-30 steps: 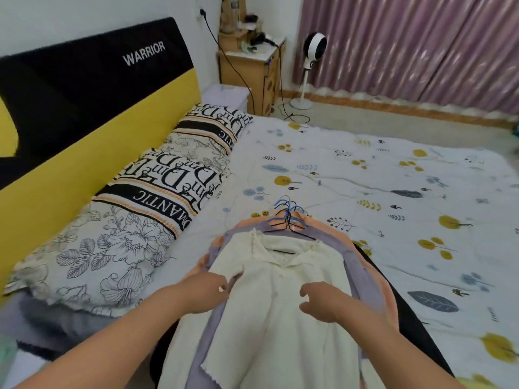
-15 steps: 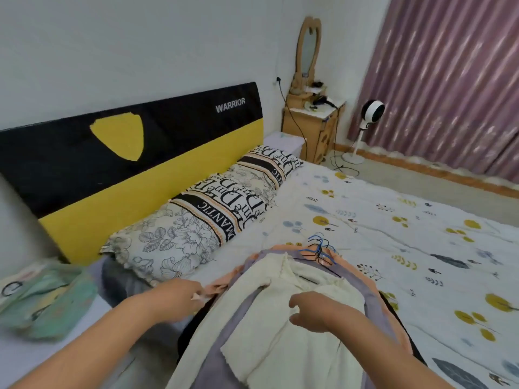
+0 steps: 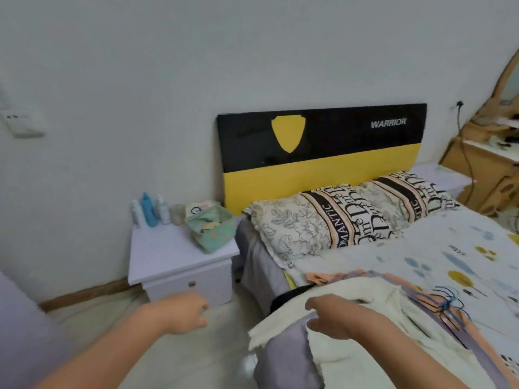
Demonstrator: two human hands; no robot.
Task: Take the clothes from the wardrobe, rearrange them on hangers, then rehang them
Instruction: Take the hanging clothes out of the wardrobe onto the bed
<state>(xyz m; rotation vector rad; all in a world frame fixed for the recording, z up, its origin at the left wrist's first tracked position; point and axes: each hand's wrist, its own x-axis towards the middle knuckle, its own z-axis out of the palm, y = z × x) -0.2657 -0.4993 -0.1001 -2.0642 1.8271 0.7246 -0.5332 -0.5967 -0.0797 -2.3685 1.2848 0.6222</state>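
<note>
The cream shirt (image 3: pixel 362 329) lies soft and light on the bed (image 3: pixel 421 256). Both hands hold nothing: left hand (image 3: pixel 182 313) loosely curled, right hand (image 3: pixel 334 318) relaxed. Better to grip the hangers (image 3: pixel 446 304).

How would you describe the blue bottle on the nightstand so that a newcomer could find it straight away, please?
Start at the black and yellow headboard and drop to the white nightstand on its left. At its back edge stands a row of bottles; the blue bottle is the only bright blue one, flanked by paler ones.
</note>
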